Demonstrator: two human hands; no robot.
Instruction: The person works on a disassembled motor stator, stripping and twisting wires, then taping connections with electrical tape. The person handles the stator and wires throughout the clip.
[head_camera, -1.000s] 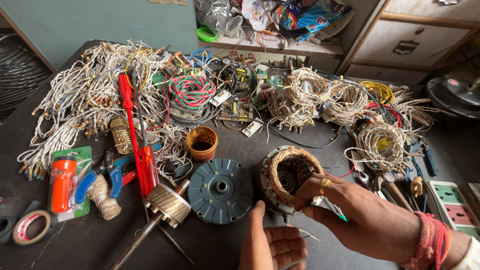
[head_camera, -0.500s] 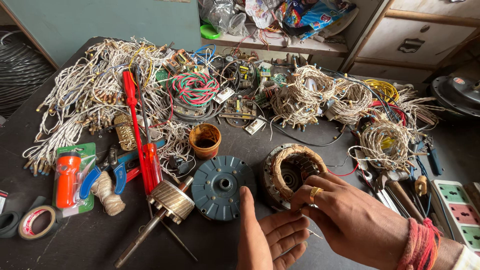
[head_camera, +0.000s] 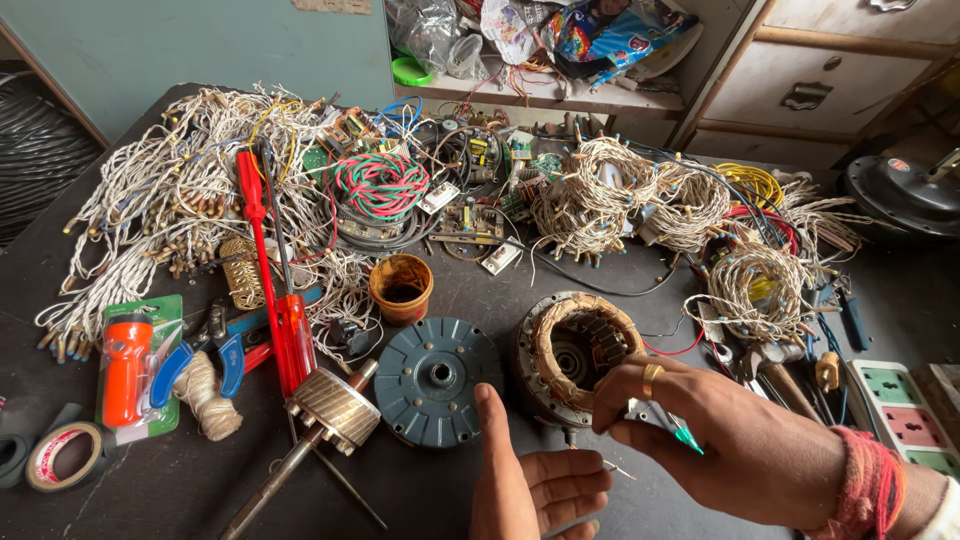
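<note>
My right hand pinches a small metal tool with a green tip just in front of the motor stator, a ring wound with tan-wrapped coils. My left hand lies palm up with fingers loosely curled beneath it, holding nothing, its thumb close to the round blue-grey motor cover. A thin wire end pokes out between the two hands. The right hand wears a gold ring and red thread at the wrist.
A red screwdriver, rotor on a shaft, small orange pot, orange torch in a pack, tape roll and twine lie at left. Bundles of white wire, circuit boards and wire coils crowd the back. A socket strip sits right.
The view has tilted slightly downward. My right hand has drawn back a little from the stator with the tool, and my left hand has opened upward beneath it.
</note>
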